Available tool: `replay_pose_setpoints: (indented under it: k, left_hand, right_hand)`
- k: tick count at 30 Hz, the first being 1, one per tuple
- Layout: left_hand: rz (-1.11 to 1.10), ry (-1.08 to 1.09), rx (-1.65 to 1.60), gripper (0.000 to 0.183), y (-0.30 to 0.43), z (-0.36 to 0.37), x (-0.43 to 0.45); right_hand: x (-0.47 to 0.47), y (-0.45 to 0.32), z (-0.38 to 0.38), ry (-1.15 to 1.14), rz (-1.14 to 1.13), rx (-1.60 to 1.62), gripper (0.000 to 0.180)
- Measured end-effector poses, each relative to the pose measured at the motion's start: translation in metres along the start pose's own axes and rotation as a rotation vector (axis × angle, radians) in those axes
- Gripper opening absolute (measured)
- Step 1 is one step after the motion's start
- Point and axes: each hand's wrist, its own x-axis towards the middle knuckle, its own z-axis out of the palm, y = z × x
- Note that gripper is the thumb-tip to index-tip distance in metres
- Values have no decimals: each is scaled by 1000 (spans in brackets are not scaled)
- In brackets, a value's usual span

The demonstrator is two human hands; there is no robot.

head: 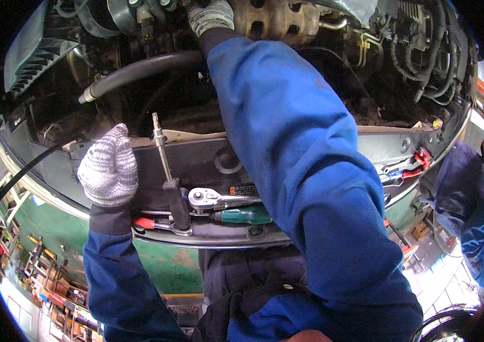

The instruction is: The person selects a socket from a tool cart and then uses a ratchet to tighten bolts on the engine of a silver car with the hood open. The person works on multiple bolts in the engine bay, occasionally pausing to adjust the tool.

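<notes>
My left hand (109,166), in a grey-and-white knitted glove, is curled over the front panel (199,158) of a vehicle's engine bay; whether it grips anything is hidden. My right hand (212,16), in a like glove, reaches deep into the bay beside a metal heat shield (276,19), its fingers out of sight. Right of my left hand stands a T-handle tool (178,205) with a steel shaft and bit. A chrome ratchet (202,198), a green-handled screwdriver (246,215) and a red-handled tool (144,222) lie along the panel. A black hose (139,72) crosses the bay.
More hand tools (413,167), some red-handled, lie at the panel's right end. A black cable (19,175) runs over the left edge. Another person (460,192) in dark blue clothing is at the right. Shelves with equipment (58,286) stand on the lower left.
</notes>
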Motion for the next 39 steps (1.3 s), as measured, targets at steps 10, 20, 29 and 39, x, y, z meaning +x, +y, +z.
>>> replay_pose_setpoints:
  k: [10, 20, 29, 39]
  left_hand:
    - [28, 39, 19, 14, -4, 3, -1]
    - [17, 44, 13, 15, -4, 3, -2]
    - [-13, 43, 0, 15, -4, 4, -3]
    - [-29, 13, 13, 15, -3, 2, -2]
  right_hand:
    - [-8, 0, -3, 125, 48, 206, 47]
    - [-5, 2, 6, 188, 68, 326, 38]
    - [-8, 1, -7, 138, 149, 141, 33]
    - [-8, 1, 1, 161, 145, 110, 33]
